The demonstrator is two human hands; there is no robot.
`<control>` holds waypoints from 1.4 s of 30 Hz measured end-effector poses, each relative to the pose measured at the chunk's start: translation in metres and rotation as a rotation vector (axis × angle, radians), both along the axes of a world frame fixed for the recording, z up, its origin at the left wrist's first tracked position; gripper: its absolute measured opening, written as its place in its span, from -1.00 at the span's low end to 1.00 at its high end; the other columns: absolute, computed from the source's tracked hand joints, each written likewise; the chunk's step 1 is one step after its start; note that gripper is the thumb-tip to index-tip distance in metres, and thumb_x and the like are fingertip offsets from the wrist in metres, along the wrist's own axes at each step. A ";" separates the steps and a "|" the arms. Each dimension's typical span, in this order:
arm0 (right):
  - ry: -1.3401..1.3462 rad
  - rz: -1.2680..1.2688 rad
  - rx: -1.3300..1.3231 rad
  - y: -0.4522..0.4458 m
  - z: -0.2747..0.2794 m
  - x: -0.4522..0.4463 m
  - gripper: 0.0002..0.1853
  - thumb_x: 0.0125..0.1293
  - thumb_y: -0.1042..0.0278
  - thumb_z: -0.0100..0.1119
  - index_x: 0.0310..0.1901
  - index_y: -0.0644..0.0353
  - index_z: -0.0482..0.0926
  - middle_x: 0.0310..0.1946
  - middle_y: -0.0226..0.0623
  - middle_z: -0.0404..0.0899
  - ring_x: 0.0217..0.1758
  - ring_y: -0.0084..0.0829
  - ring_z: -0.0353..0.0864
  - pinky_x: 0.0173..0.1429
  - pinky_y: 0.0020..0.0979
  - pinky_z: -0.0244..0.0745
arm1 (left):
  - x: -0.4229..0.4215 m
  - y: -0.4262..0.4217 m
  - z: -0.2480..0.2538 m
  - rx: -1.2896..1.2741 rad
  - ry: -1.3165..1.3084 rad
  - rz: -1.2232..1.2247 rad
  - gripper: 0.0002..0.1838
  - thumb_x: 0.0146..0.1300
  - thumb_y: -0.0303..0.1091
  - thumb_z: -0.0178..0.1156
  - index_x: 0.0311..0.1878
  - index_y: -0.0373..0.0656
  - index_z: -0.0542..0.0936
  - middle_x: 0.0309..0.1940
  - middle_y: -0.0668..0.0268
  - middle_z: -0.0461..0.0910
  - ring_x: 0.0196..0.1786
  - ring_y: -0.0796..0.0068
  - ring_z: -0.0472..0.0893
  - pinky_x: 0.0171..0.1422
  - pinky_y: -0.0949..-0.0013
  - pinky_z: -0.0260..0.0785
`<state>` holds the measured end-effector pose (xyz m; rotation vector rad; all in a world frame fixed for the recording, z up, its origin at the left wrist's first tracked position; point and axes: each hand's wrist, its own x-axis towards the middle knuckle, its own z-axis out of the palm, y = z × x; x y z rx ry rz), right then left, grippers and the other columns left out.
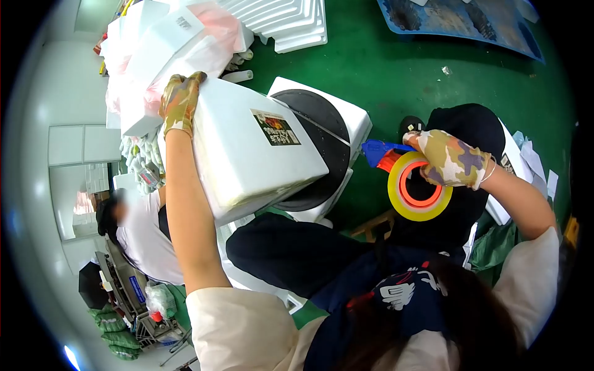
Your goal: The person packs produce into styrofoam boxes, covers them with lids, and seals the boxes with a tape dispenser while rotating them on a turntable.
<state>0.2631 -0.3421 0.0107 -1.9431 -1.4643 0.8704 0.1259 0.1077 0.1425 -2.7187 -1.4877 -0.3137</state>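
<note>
A white foam box (pixel 247 148) with a dark printed label (pixel 276 128) sits tilted on a round black disc (pixel 331 157). My left hand (pixel 180 102), in a camouflage glove, rests over the box's far left corner, its fingers bent against the edge. In my right hand (pixel 447 157), gloved the same way, is a tape dispenser (pixel 385 153) with a blue and red head and a yellow roll of tape (pixel 402 201). The dispenser is to the right of the box, apart from it. Under the disc lies more white foam (pixel 357 123).
White foam boxes and pink bags (pixel 161 49) are piled at the upper left, beside stacked foam lids (pixel 284 25). A blue pallet (pixel 464 28) lies at the upper right. Another person (pixel 145 238) is at the left. My knees are below the disc.
</note>
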 end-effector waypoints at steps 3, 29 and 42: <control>-0.044 -0.020 0.124 -0.002 0.000 0.002 -0.57 -0.11 0.45 0.23 -0.13 0.29 0.39 -0.36 0.01 0.49 -0.19 0.06 0.53 -0.13 -0.19 0.43 | 0.002 0.004 -0.002 -0.011 -0.039 -0.045 -0.48 0.05 0.03 0.29 -0.12 -0.26 0.63 -0.21 0.09 0.65 -0.14 0.26 0.61 0.04 0.31 0.39; 0.025 -0.311 0.194 -0.061 -0.031 -0.107 -0.56 -0.08 0.45 0.17 -0.08 0.34 0.42 -0.34 -0.01 0.52 -0.27 0.01 0.54 -0.18 -0.14 0.47 | -0.081 -0.127 0.077 -0.021 0.607 -1.047 -0.40 -0.03 -0.03 0.33 0.14 0.01 0.53 0.39 0.13 0.25 0.47 -0.07 0.10 0.49 -0.15 -0.12; 0.012 -0.282 0.036 -0.047 -0.004 -0.204 -0.50 0.02 0.39 0.17 0.04 0.42 0.42 -0.18 0.15 0.53 -0.22 0.02 0.61 -0.12 -0.16 0.53 | -0.094 -0.132 0.011 -0.012 -0.063 -0.765 -0.71 0.20 -0.24 0.07 -0.04 0.00 0.60 0.31 0.15 0.34 0.42 -0.03 0.18 0.48 0.03 -0.08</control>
